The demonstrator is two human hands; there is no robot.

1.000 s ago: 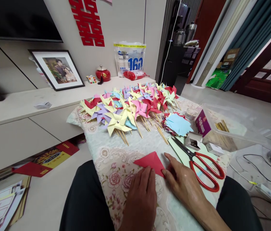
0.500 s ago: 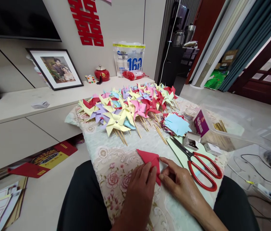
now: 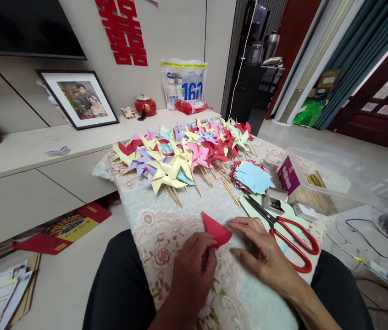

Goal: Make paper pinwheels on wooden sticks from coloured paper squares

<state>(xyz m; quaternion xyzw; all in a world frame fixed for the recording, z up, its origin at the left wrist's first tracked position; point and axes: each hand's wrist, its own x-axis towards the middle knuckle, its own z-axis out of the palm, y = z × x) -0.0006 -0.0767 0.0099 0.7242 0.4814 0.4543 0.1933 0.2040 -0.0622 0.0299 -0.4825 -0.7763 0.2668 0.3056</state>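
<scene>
A folded piece of red paper point(image 3: 216, 228) is pinched in my left hand point(image 3: 196, 263), low over the flowered tablecloth point(image 3: 161, 256). Its folded layers point up and to the right. Beside the paper's right corner, my right hand point(image 3: 259, 247) has its fingers apart and nothing in them. Red-handled scissors point(image 3: 281, 227) lie partly open just beyond my right hand, on pale green paper point(image 3: 249, 211). Behind the hands stand many finished paper pinwheels point(image 3: 168, 174) on wooden sticks, in yellow, red, pink, purple and blue.
A stack of cut paper squares point(image 3: 254, 176), blue on top, sits right of the pinwheels. Near it are a small open box of metal pieces point(image 3: 275, 200) and a clear plastic bin point(image 3: 331, 197) with wooden sticks. A framed photo point(image 3: 79, 101) leans on the cabinet.
The red paper has turned and is lifted in my left hand, its fold showing differently. My right hand has let go of its edge and opened a little.
</scene>
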